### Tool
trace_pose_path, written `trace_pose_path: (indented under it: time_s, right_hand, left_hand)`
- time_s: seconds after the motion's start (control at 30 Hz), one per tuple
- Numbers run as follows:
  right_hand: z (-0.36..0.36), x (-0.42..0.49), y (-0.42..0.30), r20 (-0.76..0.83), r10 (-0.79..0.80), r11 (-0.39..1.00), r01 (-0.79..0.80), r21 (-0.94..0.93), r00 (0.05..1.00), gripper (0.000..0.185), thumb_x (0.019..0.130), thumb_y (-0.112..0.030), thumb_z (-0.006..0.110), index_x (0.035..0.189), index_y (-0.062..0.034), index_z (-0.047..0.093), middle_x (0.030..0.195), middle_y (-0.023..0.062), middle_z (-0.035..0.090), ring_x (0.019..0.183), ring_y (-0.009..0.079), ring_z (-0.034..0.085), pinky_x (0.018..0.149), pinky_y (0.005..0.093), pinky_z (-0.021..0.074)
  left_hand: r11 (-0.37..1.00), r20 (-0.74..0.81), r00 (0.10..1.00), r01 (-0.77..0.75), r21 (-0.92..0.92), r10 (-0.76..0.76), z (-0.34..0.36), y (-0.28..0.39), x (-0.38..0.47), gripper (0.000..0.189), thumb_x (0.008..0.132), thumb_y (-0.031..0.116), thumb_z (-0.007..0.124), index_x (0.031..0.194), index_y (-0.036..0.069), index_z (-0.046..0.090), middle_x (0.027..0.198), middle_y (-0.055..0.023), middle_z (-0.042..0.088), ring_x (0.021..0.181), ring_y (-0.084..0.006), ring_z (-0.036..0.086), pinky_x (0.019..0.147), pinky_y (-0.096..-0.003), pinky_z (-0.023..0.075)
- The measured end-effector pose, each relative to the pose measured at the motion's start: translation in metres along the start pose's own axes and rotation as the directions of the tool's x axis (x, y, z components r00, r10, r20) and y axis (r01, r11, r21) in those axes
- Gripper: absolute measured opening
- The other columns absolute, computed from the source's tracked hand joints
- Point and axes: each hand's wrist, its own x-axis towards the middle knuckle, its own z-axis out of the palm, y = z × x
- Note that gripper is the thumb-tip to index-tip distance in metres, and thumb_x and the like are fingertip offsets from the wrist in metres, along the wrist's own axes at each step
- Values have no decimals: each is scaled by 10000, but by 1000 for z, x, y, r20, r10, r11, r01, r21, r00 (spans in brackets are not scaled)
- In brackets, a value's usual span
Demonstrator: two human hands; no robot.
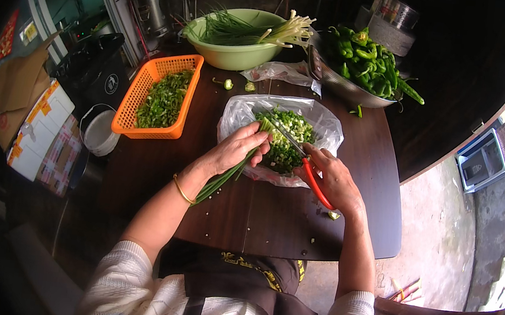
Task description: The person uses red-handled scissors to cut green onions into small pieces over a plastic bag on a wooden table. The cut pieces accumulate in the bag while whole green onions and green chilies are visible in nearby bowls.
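Observation:
My left hand (245, 146) grips a bundle of green onions (224, 180); their cut ends point up and right, and the long green leaves trail down beneath my forearm. In my right hand (331, 175) is a pair of scissors (316, 185) with red handles. Its metal blades reach up and left to the cut end of the bundle. Below both hands, a clear plastic bag (330, 124) lies spread on the table, holding a heap of chopped green onions (287, 154), white and green. My fingers hide part of the heap.
On the dark wooden table (273, 219) stand an orange plastic basket (184, 104) of chopped green vegetable, a pale green basin (231, 56) of whole green onions, and a metal bowl (348, 84) heaped with green peppers (368, 61). A cleaver-like wooden handle (314, 62) leans against that bowl.

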Motion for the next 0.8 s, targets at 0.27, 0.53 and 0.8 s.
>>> trace_pose_path:
  time_s: [0.27, 0.53, 0.8]
  right_hand:
    - [3, -1, 2, 17, -36, 998, 37, -47, 999, 534, 965, -318, 720, 1420, -81, 572, 1035, 182, 670, 945, 373, 678, 824, 451, 531]
    - [2, -1, -6, 47, -5, 999, 7, -48, 999, 518, 971, -323, 677, 1425, -106, 557, 1061, 187, 686, 981, 363, 668, 917, 449, 498]
    - [6, 2, 0, -1, -50, 999, 50, 14, 999, 428, 971, -302, 675, 1332, -80, 616, 936, 234, 700, 877, 417, 684, 775, 475, 533]
  left_hand:
    - [997, 53, 996, 74, -12, -73, 4, 5, -3, 205, 1116, 293, 443, 1141, 92, 476, 885, 19, 474, 652, -44, 389, 563, -214, 368]
    - [996, 65, 994, 85, 7, -85, 5, 5, -2, 195, 1116, 278, 453, 1015, 114, 420, 865, 24, 460, 634, -30, 365, 546, -194, 335]
    - [983, 76, 989, 138, -123, -129, -4, 3, 0, 238, 1075, 312, 519, 1126, 80, 523, 864, 25, 480, 624, -23, 367, 539, -194, 320]
